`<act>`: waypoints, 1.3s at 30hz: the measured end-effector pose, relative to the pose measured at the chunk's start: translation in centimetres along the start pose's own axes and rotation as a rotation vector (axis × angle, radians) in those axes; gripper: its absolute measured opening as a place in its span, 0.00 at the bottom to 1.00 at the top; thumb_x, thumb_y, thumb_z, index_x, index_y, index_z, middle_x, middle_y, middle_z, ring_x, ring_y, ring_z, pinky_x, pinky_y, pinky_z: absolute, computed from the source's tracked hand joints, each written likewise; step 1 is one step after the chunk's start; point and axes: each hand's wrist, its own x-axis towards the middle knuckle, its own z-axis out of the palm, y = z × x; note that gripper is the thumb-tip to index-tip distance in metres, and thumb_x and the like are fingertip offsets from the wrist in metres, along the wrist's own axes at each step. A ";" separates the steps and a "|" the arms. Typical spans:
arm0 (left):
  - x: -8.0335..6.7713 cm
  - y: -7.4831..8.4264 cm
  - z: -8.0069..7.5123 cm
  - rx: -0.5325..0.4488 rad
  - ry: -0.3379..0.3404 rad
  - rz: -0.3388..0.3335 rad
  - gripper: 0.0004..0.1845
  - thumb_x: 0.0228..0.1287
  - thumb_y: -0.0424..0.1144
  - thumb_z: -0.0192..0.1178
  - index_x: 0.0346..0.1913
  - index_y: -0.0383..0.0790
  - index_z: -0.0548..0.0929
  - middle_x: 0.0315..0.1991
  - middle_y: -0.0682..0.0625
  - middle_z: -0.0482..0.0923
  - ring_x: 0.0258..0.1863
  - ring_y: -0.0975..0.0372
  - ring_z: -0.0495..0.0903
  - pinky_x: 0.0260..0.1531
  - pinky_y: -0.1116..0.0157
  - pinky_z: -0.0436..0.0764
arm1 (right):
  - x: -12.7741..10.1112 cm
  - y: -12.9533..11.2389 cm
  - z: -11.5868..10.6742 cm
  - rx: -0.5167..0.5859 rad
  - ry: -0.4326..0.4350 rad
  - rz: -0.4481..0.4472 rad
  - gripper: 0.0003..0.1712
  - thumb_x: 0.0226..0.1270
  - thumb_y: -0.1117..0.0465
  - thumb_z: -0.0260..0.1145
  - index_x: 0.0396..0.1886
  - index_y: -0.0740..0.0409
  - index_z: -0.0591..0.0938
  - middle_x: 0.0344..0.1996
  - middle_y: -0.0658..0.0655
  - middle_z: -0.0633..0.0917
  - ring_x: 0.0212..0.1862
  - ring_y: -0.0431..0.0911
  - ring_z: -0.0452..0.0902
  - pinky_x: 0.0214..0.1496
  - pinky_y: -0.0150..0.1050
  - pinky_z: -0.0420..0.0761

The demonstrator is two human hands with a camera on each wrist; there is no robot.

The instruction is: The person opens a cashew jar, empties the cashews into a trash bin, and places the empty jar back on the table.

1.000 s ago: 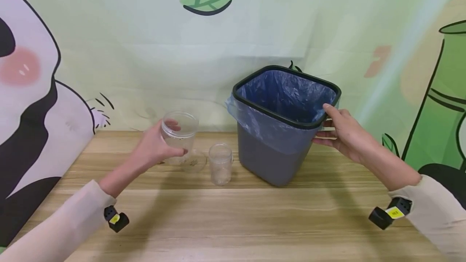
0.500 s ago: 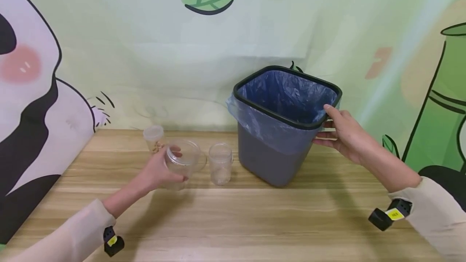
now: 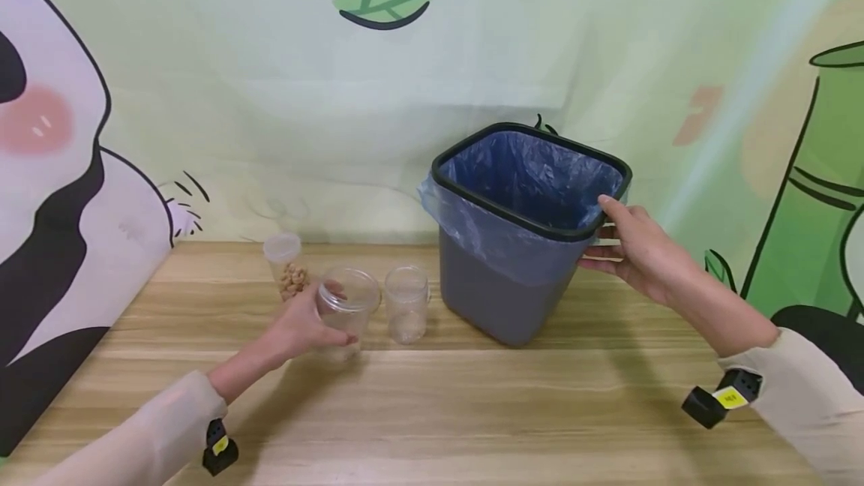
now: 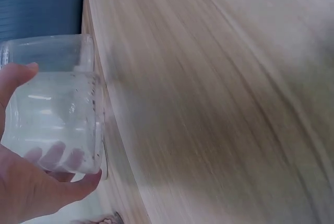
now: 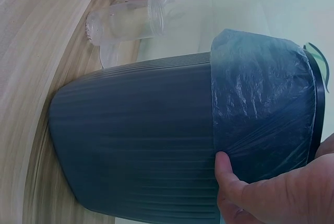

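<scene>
My left hand (image 3: 300,325) holds a wide, clear plastic jar (image 3: 351,317) upright, thumb on the near side and fingers round the far side. In the left wrist view, small dark specks show near the base of this jar (image 4: 57,114); whether it touches the table cannot be told. Just right of it stands a narrower clear jar (image 3: 407,310). My right hand (image 3: 641,250) grips the right rim of a grey bin (image 3: 502,287), thumb over the black edge, fingers outside. The right wrist view shows fingers on the blue bag (image 5: 261,98) folded over the bin.
Behind my left hand stands a lidded clear jar of tan nuts (image 3: 292,276), partly hidden. The wooden table (image 3: 459,411) meets a printed backdrop (image 3: 378,156) right behind the bin and jars.
My left hand has lowered the wide jar and brought it nearer and to the right. The jar of nuts, hidden earlier, now shows. My right hand stays on the bin.
</scene>
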 end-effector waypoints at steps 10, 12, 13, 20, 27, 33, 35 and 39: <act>1.2 -1.1 -0.3 0.067 -0.015 0.060 0.41 0.42 0.46 0.84 0.56 0.33 0.74 0.49 0.35 0.83 0.49 0.44 0.83 0.47 0.50 0.83 | 0.1 0.0 0.1 -0.008 0.004 -0.005 0.41 0.80 0.37 0.41 0.74 0.62 0.44 0.53 0.59 0.65 0.47 0.49 0.78 0.57 0.42 0.83; 1.5 -1.2 -0.4 0.088 -0.011 0.082 0.42 0.42 0.48 0.83 0.58 0.33 0.74 0.49 0.35 0.83 0.49 0.44 0.83 0.48 0.48 0.83 | 0.1 -0.2 0.0 -0.008 0.004 -0.011 0.41 0.80 0.36 0.42 0.73 0.63 0.48 0.52 0.60 0.65 0.47 0.49 0.79 0.56 0.42 0.83; 1.6 -1.3 -0.4 0.103 -0.008 0.095 0.43 0.43 0.49 0.83 0.59 0.32 0.74 0.49 0.35 0.83 0.49 0.44 0.83 0.48 0.48 0.83 | 0.2 -0.3 0.0 -0.006 0.003 -0.013 0.40 0.80 0.36 0.42 0.73 0.63 0.49 0.52 0.60 0.66 0.47 0.49 0.79 0.56 0.42 0.83; 2.1 -1.8 -0.2 0.134 -0.016 0.147 0.49 0.48 0.55 0.80 0.67 0.32 0.69 0.51 0.35 0.83 0.49 0.45 0.83 0.47 0.49 0.83 | 0.0 -0.1 0.1 0.014 0.010 0.002 0.41 0.81 0.38 0.41 0.74 0.60 0.39 0.53 0.59 0.64 0.46 0.48 0.78 0.58 0.42 0.83; 2.4 -2.4 -0.2 0.155 -0.010 0.219 0.47 0.46 0.56 0.81 0.64 0.36 0.71 0.51 0.39 0.83 0.49 0.49 0.83 0.46 0.50 0.83 | 0.1 -0.3 0.1 -0.017 0.008 -0.009 0.42 0.80 0.37 0.41 0.74 0.63 0.44 0.53 0.60 0.65 0.47 0.49 0.78 0.57 0.42 0.83; 2.9 -2.9 -0.7 0.130 -0.055 0.231 0.43 0.47 0.54 0.81 0.58 0.35 0.71 0.50 0.40 0.83 0.48 0.49 0.82 0.46 0.52 0.81 | 0.2 -0.5 0.1 -0.007 0.008 -0.016 0.40 0.80 0.36 0.42 0.73 0.63 0.50 0.52 0.59 0.66 0.46 0.49 0.79 0.57 0.43 0.83; 2.9 -3.2 -0.8 0.110 -0.074 0.226 0.43 0.47 0.53 0.81 0.59 0.35 0.70 0.52 0.40 0.82 0.50 0.49 0.82 0.49 0.50 0.80 | 0.2 -0.4 0.1 -0.002 0.003 -0.010 0.38 0.80 0.37 0.42 0.71 0.62 0.52 0.52 0.59 0.66 0.46 0.49 0.79 0.57 0.43 0.83; 2.9 -3.9 -0.9 0.101 -0.082 0.244 0.44 0.45 0.51 0.83 0.60 0.33 0.70 0.54 0.41 0.82 0.54 0.48 0.81 0.56 0.48 0.77 | 0.2 -0.1 0.2 0.001 0.002 -0.002 0.33 0.81 0.37 0.42 0.67 0.59 0.57 0.52 0.59 0.66 0.46 0.49 0.79 0.57 0.43 0.83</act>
